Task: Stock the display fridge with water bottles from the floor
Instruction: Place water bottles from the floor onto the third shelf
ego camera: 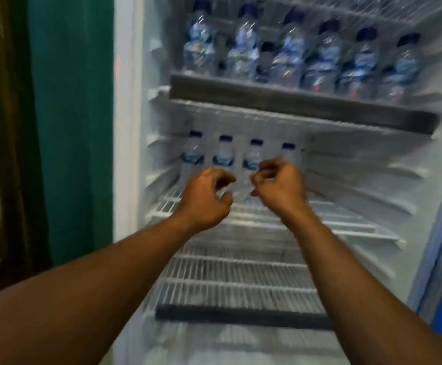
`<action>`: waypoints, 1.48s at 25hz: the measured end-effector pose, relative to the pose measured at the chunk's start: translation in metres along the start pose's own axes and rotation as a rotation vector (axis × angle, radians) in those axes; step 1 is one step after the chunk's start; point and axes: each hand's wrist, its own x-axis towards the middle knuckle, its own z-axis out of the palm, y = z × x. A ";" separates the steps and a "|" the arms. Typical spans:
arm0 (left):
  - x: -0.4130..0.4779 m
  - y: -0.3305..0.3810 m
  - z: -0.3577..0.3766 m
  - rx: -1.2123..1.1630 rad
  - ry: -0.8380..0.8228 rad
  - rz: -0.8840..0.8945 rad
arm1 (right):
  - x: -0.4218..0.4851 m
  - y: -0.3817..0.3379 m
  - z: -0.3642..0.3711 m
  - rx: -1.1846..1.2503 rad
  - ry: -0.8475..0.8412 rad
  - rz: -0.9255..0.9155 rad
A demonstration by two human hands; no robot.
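You seem to be in a small shop or kiosk: before you stands an upright display fridge with white wire shelves, where identical blue-capped water bottles stand in neat rows like stock for sale. A green panel sits just beside its left wall

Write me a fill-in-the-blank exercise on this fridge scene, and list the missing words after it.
1. Behind the left hand and the right hand, ____ water bottles stand in a row.
2. Their caps are dark ____.
3. The crowded shelf sits ____ that row.
4. The lower wire shelf carries ____ bottles.
Missing words: four; blue; above; no.
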 end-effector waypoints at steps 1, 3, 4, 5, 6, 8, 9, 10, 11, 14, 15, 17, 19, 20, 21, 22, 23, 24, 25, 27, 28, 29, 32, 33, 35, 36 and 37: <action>-0.014 0.003 -0.010 -0.020 0.064 0.067 | -0.031 -0.016 -0.003 0.154 0.000 -0.023; -0.054 -0.001 -0.033 0.064 0.147 0.183 | -0.096 -0.041 0.004 0.309 -0.137 -0.121; -0.080 -0.008 -0.046 0.120 0.140 0.208 | -0.127 -0.046 0.015 0.301 -0.229 -0.177; -0.113 -0.017 -0.060 0.152 0.123 0.210 | -0.156 -0.046 0.033 0.268 -0.318 -0.219; -0.146 -0.030 -0.074 0.182 0.105 0.193 | -0.182 -0.042 0.054 0.241 -0.399 -0.233; -0.218 -0.061 -0.102 0.269 0.031 0.096 | -0.232 -0.026 0.098 0.184 -0.568 -0.189; -0.256 -0.075 -0.115 0.321 -0.036 0.024 | -0.258 -0.018 0.121 0.132 -0.653 -0.170; -0.291 -0.087 -0.128 0.356 -0.116 -0.060 | -0.281 -0.011 0.139 0.072 -0.734 -0.159; -0.323 -0.096 -0.139 0.380 -0.208 -0.172 | -0.303 -0.003 0.156 0.015 -0.821 -0.137; -0.408 -0.115 -0.155 0.499 -0.586 -0.563 | -0.375 0.026 0.204 -0.176 -1.145 0.015; -0.432 -0.119 -0.155 0.538 -0.749 -0.676 | -0.400 0.039 0.216 -0.247 -1.247 0.065; -0.476 -0.125 -0.151 0.561 -1.100 -0.818 | -0.455 0.065 0.235 -0.391 -1.408 0.122; -0.514 -0.129 -0.146 0.559 -1.382 -0.873 | -0.508 0.080 0.239 -0.482 -1.547 0.131; -0.532 -0.132 -0.143 0.567 -1.477 -0.877 | -0.534 0.085 0.239 -0.497 -1.612 0.146; -0.549 -0.134 -0.140 0.594 -1.540 -0.849 | -0.556 0.088 0.239 -0.506 -1.668 0.164; -0.564 -0.137 -0.137 0.632 -1.583 -0.803 | -0.576 0.091 0.239 -0.518 -1.709 0.171; -0.576 -0.139 -0.133 0.672 -1.608 -0.757 | -0.594 0.093 0.239 -0.523 -1.726 0.169; -0.585 -0.142 -0.129 0.708 -1.609 -0.718 | -0.610 0.097 0.241 -0.524 -1.721 0.182; -0.592 -0.144 -0.125 0.735 -1.586 -0.690 | -0.624 0.098 0.241 -0.523 -1.694 0.206; -0.600 -0.144 -0.119 0.776 -1.509 -0.652 | -0.643 0.101 0.243 -0.524 -1.591 0.229; -0.602 -0.145 -0.117 0.798 -1.477 -0.628 | -0.648 0.102 0.244 -0.518 -1.538 0.232; -0.603 -0.143 -0.117 0.816 -1.455 -0.600 | -0.650 0.103 0.245 -0.509 -1.499 0.241; -0.593 -0.133 -0.122 0.829 -1.433 -0.555 | -0.641 0.105 0.246 -0.472 -1.462 0.324; -0.585 -0.129 -0.126 0.819 -1.414 -0.567 | -0.631 0.103 0.244 -0.474 -1.462 0.337; -0.561 -0.121 -0.134 0.779 -1.374 -0.609 | -0.601 0.092 0.241 -0.539 -1.502 0.273; -0.547 -0.116 -0.139 0.739 -1.359 -0.642 | -0.579 0.083 0.239 -0.578 -1.530 0.219; -0.530 -0.111 -0.144 0.688 -1.332 -0.675 | -0.553 0.072 0.233 -0.613 -1.543 0.166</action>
